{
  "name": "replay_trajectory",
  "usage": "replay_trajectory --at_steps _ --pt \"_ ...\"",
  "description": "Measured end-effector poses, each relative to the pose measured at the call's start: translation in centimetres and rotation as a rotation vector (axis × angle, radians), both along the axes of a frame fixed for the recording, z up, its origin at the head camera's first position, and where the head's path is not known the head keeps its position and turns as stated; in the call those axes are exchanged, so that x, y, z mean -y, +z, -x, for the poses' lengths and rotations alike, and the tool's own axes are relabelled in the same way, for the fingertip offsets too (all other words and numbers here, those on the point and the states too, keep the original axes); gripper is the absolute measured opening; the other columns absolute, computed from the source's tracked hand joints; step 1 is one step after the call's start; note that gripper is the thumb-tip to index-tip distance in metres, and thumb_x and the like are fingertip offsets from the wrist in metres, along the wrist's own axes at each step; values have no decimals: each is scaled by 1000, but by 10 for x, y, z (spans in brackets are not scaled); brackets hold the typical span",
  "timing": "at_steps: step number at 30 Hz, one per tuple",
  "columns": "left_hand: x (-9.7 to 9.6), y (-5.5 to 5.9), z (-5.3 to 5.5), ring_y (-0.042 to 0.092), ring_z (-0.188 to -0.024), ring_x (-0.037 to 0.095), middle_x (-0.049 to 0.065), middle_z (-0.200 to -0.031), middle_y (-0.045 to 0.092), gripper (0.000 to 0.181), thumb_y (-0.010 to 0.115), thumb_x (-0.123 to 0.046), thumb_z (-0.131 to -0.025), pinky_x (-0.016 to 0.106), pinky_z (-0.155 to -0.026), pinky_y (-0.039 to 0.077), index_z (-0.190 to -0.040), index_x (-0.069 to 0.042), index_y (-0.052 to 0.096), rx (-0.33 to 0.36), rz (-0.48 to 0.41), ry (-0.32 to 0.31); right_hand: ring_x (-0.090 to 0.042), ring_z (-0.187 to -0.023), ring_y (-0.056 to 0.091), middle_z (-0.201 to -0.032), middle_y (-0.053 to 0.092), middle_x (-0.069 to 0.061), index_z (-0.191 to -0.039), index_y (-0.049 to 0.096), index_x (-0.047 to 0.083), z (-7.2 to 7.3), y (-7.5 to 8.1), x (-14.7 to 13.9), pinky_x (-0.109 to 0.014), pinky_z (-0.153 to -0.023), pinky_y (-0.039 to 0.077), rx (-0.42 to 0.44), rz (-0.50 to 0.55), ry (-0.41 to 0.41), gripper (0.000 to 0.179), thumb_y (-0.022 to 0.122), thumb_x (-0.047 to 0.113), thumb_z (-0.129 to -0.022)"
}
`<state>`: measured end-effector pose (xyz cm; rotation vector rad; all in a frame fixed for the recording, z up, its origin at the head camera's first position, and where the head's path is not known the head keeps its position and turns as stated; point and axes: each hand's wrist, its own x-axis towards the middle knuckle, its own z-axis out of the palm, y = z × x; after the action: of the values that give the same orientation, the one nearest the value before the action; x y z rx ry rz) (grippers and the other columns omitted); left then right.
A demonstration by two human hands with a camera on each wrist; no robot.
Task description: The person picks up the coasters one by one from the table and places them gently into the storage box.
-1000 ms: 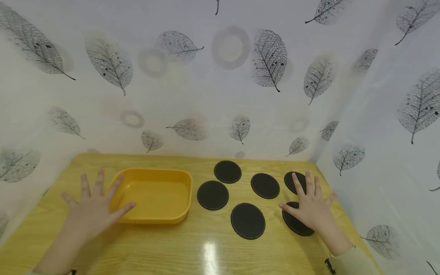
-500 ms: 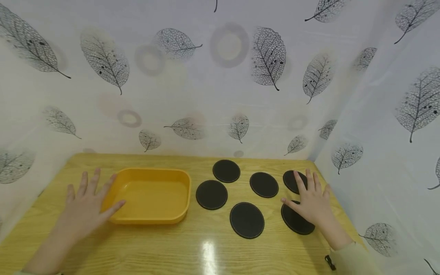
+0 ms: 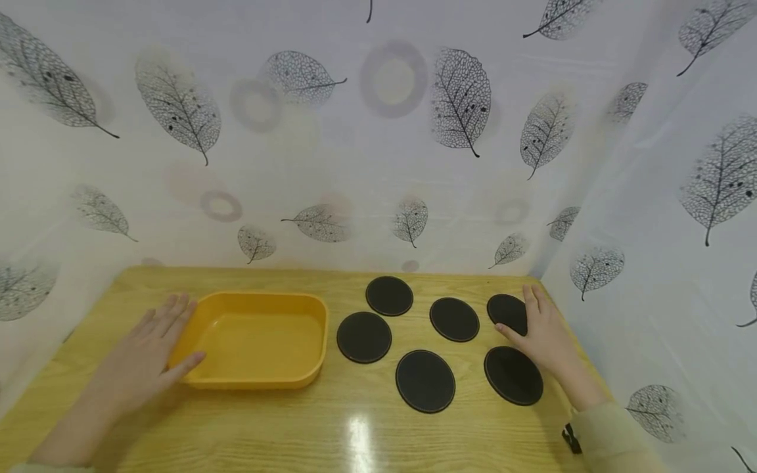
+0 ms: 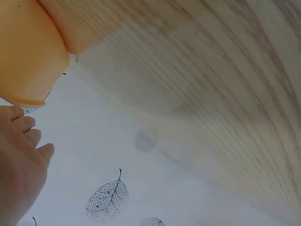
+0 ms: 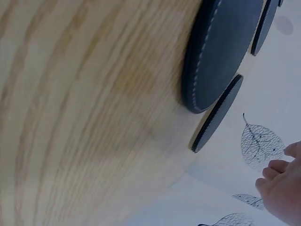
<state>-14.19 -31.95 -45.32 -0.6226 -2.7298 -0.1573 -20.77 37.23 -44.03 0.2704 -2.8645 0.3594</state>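
At the left, my left hand [image 3: 138, 351] is over the left rim of a yellow plastic tray [image 3: 254, 381], fingers extended together and thumb apart. Its fingertips overlap the tray's edge in the head view. My right hand [image 3: 547, 335] hovers at the right, fingers straight, nearest to a round black coaster [image 3: 505, 312] at the back right and overlapping its edge. Just below that hand lies another black coaster [image 3: 513, 376], stitched around its border. The right wrist view shows the right hand [image 5: 284, 186] raised above the table, holding nothing.
Several more black coasters lie flat between tray and right hand, among them a front one [image 3: 425, 381] and a back one [image 3: 389, 295]. A leaf-printed white curtain [image 3: 355, 164] encloses the wooden table [image 3: 284, 427] at back and sides. A small black clip [image 3: 571, 439] shows by the right sleeve.
Both hands' spread fingers have drawn together. The left hand has shifted slightly left; the right hand has moved a little right, uncovering more of the front right coaster.
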Motion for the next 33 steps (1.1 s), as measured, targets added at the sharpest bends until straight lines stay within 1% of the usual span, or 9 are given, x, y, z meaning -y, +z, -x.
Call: replay_trajectory --at_steps 5,9,12,17,22,27,33 --pt "1 -4 5 -19 -162 6 14 -177 4 91 60 -48 -105 19 -130 -17 -166 8 20 -6 30 -59 -67 -147 28 -164 25 -44 -161 21 -18 10 3 -9 -80 -117 30 74 50 -21 107 74 49 -97" --pt "1 -7 9 -21 -160 2 16 -177 8 90 60 -47 -105 18 -130 -16 -165 9 22 -6 33 -101 -68 -145 29 -161 29 -46 -159 25 -20 18 2 -18 -81 -117 29 107 105 -18 103 75 45 -97" --pt "2 -9 10 -21 -159 1 17 -177 7 90 58 -47 -107 18 -130 -17 -165 9 20 -11 37 -115 -67 -145 31 -160 31 -46 -158 28 -20 24 -1 -26 -79 -117 31 120 133 -23 100 76 44 -97" --pt "1 -11 9 -23 -159 1 17 -177 3 89 56 -47 -108 17 -129 -18 -166 9 18 1 42 -101 -65 -146 31 -161 32 -45 -160 26 -17 32 -6 -35 -79 -117 32 169 193 -44 101 77 44 -96" --pt "0 -9 5 -22 -160 4 18 -177 1 89 55 -46 -108 17 -129 -19 -166 10 17 29 51 -74 -64 -146 32 -161 33 -44 -162 24 -15 38 -8 -37 -79 -115 34 237 234 -48 102 78 43 -96" --pt "-1 -7 2 -21 -161 5 16 -177 0 90 58 -47 -107 16 -128 -18 -166 9 18 29 58 -64 -64 -147 31 -163 29 -44 -162 20 -16 42 -13 -40 -79 -117 33 299 289 -36 104 79 38 -96" --pt "-2 -7 -1 -25 -159 3 17 -177 -2 92 58 -46 -107 15 -127 -20 -166 8 15 54 60 -53 -65 -147 31 -163 26 -45 -162 16 -17 45 -21 -47 -75 -120 34 365 309 -33 108 82 35 -94"
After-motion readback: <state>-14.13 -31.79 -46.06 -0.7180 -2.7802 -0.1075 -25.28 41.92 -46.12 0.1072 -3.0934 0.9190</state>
